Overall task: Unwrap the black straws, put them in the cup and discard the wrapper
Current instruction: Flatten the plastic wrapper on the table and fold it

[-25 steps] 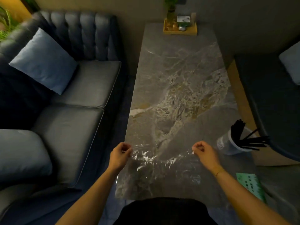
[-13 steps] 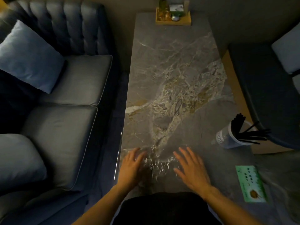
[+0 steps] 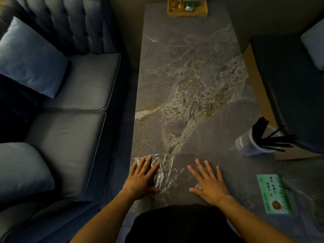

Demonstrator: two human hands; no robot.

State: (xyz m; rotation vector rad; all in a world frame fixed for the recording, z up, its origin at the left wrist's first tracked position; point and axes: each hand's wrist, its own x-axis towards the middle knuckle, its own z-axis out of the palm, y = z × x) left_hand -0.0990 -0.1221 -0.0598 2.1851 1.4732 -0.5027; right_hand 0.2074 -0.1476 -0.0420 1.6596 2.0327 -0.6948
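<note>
- At the near end of the marble table [image 3: 184, 71], a clear crinkled wrapper [image 3: 166, 174] lay flat on the stone.
- The left hand [image 3: 142, 178] rested palm down on the wrapper's left part, fingers spread and straight, gripping nothing.
- The right hand [image 3: 208, 183] lay flat the same way, fingers fanned wide; how far the wrapper reached under it I cannot tell, though a glint of film showed by its thumb.
- The two hands were apart, with wrinkled film showing between them.
- The black straws [image 3: 268, 137] stood in the clear cup [image 3: 245, 146] near the table's right edge, well apart from the hands, fanned out and leaning to the right over the rim.
- A green card [image 3: 273, 195] lay flat at the near right of the table, just beyond the right hand.
- A wooden tray [image 3: 187, 13] with small items sat at the far end.
- A grey sofa [image 3: 70, 128] with a blue cushion [image 3: 29, 57] ran along the table's left side.
</note>
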